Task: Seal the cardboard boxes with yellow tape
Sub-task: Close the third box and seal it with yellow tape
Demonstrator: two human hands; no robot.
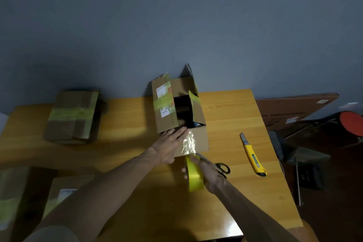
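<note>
My right hand (211, 173) is curled round the yellow tape roll (194, 177), just near of the open cardboard box (203, 137) at mid-table. A crinkled tape strip (189, 143) runs from the roll up the box's near wall, and my left hand (169, 143) lies flat, fingers straight, pressing beside the strip's upper end. To do this well, I judge, I should fold the raised flaps shut, pull the strip taut along the seam and smooth the wrinkles. The scissors (224, 168) just right of my hand and the utility knife (253, 158) farther right are in reach for the cut.

Bare left hand (167, 147); right hand (212, 173); greyish sleeve (51, 234)
</note>
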